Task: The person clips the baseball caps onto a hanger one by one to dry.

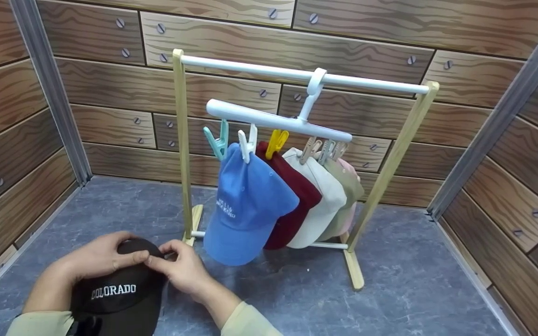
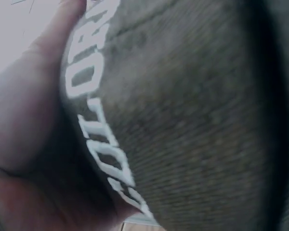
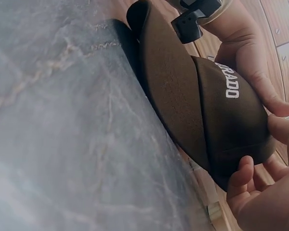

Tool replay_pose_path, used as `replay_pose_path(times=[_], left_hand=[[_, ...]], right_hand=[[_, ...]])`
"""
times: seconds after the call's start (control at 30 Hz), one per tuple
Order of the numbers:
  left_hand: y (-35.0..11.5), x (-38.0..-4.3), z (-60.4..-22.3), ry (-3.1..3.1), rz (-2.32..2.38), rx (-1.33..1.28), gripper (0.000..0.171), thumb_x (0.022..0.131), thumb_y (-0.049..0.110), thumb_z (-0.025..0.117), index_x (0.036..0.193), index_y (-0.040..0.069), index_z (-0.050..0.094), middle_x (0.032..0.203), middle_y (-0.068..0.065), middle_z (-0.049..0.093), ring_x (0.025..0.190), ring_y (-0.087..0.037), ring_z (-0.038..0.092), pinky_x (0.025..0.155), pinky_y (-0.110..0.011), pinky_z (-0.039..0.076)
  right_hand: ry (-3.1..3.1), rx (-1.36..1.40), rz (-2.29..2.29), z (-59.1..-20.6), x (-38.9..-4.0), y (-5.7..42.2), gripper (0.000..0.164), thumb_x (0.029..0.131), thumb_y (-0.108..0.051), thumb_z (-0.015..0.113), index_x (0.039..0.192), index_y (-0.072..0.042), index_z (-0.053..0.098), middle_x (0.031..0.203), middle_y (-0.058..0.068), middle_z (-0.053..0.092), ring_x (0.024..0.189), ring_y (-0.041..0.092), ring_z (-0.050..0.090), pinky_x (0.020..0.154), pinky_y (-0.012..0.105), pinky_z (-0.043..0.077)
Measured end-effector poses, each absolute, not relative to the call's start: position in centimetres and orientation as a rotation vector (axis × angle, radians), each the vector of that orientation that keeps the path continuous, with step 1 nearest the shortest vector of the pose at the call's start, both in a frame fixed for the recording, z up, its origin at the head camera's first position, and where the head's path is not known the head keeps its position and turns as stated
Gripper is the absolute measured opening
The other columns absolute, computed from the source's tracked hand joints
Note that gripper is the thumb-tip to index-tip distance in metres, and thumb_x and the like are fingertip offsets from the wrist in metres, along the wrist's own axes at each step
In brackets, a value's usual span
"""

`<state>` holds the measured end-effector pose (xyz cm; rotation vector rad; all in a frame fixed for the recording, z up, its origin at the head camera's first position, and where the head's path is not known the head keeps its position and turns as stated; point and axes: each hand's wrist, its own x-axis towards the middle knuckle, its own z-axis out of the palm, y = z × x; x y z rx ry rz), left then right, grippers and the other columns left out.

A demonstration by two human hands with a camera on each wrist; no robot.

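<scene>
A dark brown baseball cap (image 1: 122, 303) with white COLORADO lettering is at the front left, its brim toward the bottom edge of the head view. My left hand (image 1: 96, 256) grips the crown, thumb across the front above the letters and fingers mostly hidden behind. On the other side, my right hand (image 1: 185, 270) pinches the crown close to the left thumb. In the right wrist view, fingers of the right hand (image 3: 265, 192) curl at the cap's lower side. The cap's fabric (image 2: 197, 120) and letters fill most of the left wrist view.
A small wooden rack (image 1: 182, 140) stands behind on the grey marbled table (image 1: 414, 294). From its rail hangs a white hanger (image 1: 269, 120) with several clothespins (image 1: 276, 142) holding caps, a blue cap (image 1: 245, 200) nearest. Wood-patterned walls (image 1: 231, 42) enclose the back and sides.
</scene>
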<state>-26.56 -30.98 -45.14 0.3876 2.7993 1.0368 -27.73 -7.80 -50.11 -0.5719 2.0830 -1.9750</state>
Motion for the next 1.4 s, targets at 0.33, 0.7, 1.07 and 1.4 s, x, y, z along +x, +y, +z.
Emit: replay_pose_path(times=[0.33,0.7,1.07,1.4], left_hand=[[-30.8,-26.3,-44.3,2.895,1.137,0.335,0.046,0.105,0.046,0.078,0.122,0.004,0.069,0.103,-0.005,0.07,0.087,-0.02,0.062,0.076,-0.039,0.051],[-30.3,-26.1,-43.1,2.931,1.226,0.302,0.043,0.103,0.049,0.08,0.118,0.009,0.074,0.102,-0.006,0.071,0.085,-0.022,0.063,0.072,-0.036,0.051],[-29.9,-26.0,-42.7,2.968,1.243,0.353,0.032,0.107,0.044,0.076,0.112,0.012,0.075,0.102,-0.003,0.072,0.09,-0.02,0.063,0.078,-0.036,0.051],[-30.5,-25.7,-42.4,2.86,1.29,0.349,0.03,0.107,0.041,0.076,0.098,0.012,0.076,0.089,-0.002,0.069,0.08,-0.02,0.063,0.069,-0.032,0.052]], right_hand=[[2.131,-0.693,-2.029,-49.4,-27.8,-7.5,0.02,0.097,-0.019,0.086,0.095,-0.003,0.073,0.076,-0.012,0.06,0.068,-0.001,0.055,0.065,0.019,0.046],[2.068,-0.74,-2.063,-48.6,-28.0,-6.9,0.022,0.095,-0.016,0.085,0.091,-0.004,0.067,0.081,-0.012,0.06,0.077,0.001,0.057,0.072,0.02,0.047],[2.049,-0.706,-1.988,-48.3,-28.2,-6.9,0.022,0.1,-0.02,0.082,0.105,0.001,0.082,0.087,-0.01,0.074,0.077,0.001,0.064,0.07,0.02,0.052],[2.034,-0.692,-2.064,-47.8,-27.9,-6.7,0.023,0.098,-0.017,0.083,0.095,0.006,0.078,0.079,-0.01,0.068,0.071,0.003,0.061,0.065,0.019,0.049]])
